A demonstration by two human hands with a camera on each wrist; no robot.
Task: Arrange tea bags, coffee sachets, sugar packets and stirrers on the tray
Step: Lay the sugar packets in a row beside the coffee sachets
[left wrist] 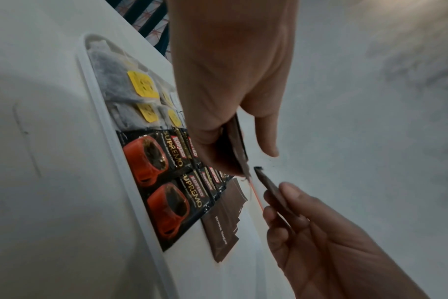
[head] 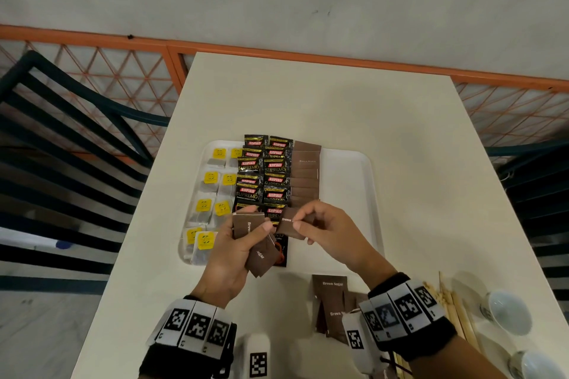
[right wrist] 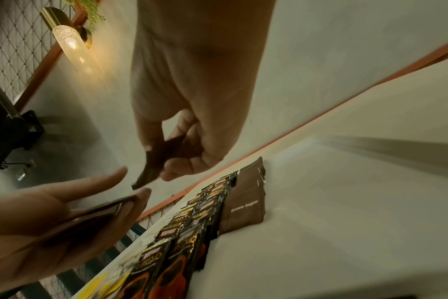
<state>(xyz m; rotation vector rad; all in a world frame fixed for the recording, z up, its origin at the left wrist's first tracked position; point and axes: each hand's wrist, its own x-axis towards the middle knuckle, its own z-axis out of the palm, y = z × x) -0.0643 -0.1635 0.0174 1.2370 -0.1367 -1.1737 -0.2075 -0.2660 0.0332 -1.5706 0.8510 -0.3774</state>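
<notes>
A white tray (head: 354, 163) holds tea bags (head: 211, 178) with yellow tags on its left. Two columns of black coffee sachets (head: 261, 169) lie beside them, then one overlapping column of brown sugar packets (head: 306, 175). Over the tray's near edge my left hand (head: 246, 243) grips a small stack of sugar packets (head: 246, 224) between thumb and fingers. My right hand (head: 300, 218) pinches a single sugar packet (head: 289, 226) just right of that stack. The right wrist view shows this packet (right wrist: 161, 159) held above the sachets, close to the left hand's stack (right wrist: 95, 210).
More brown sugar packets (head: 331, 295) lie on the table in front of the tray. Wooden stirrers (head: 452, 304) and two white cups (head: 505, 311) sit at the front right. Dark chairs (head: 61, 148) stand beside the table. The tray's right part (head: 348, 194) is bare.
</notes>
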